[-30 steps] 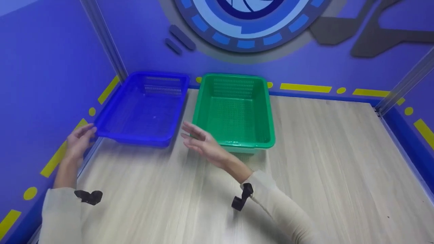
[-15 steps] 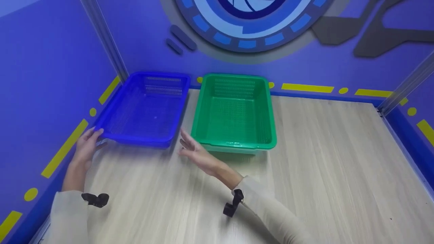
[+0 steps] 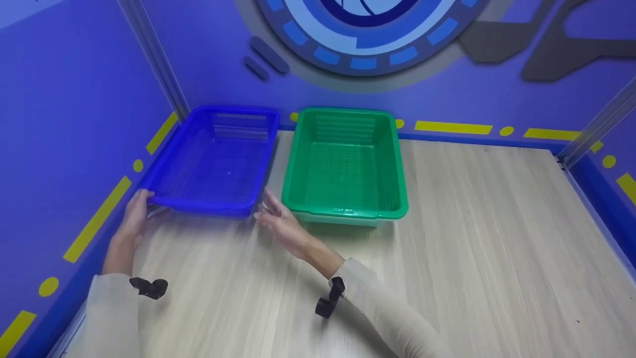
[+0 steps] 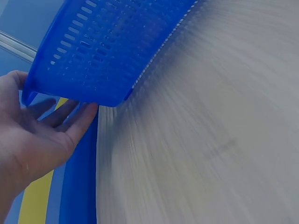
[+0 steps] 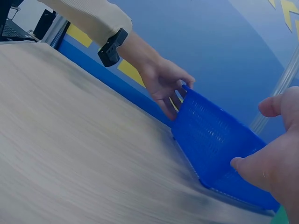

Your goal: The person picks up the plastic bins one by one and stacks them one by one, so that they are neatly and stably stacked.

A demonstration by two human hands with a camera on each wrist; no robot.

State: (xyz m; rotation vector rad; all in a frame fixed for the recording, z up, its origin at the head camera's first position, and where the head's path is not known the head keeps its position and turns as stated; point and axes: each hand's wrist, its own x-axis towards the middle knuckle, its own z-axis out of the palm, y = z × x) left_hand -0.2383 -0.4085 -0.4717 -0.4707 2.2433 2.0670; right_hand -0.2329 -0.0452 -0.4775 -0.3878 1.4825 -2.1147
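Observation:
In the head view, a blue plastic basket (image 3: 206, 204) with slotted walls stands at the left. My left hand (image 3: 135, 215) is at its near left corner. The left wrist view shows the left thumb over the rim of the blue basket (image 4: 105, 53) and the fingers below, outside the wall. My right hand (image 3: 289, 232) is by the near right corner, in the gap beside a green basket (image 3: 343, 213). In the right wrist view, the right hand (image 5: 282, 161) has thumb and fingers spread apart; whether it touches the blue basket, I cannot tell.
Both baskets stand on a pale wood-grain table (image 3: 477, 238), near the blue back wall (image 3: 447, 99). A blue side wall (image 3: 64, 124) runs close along the left of the blue basket. In the right wrist view, a laptop (image 5: 16, 30) shows at the far left.
My left hand has moved right and in to the blue basket's corner, its thumb now at the rim. My right hand has moved slightly left and nearer the front, towards the same basket.

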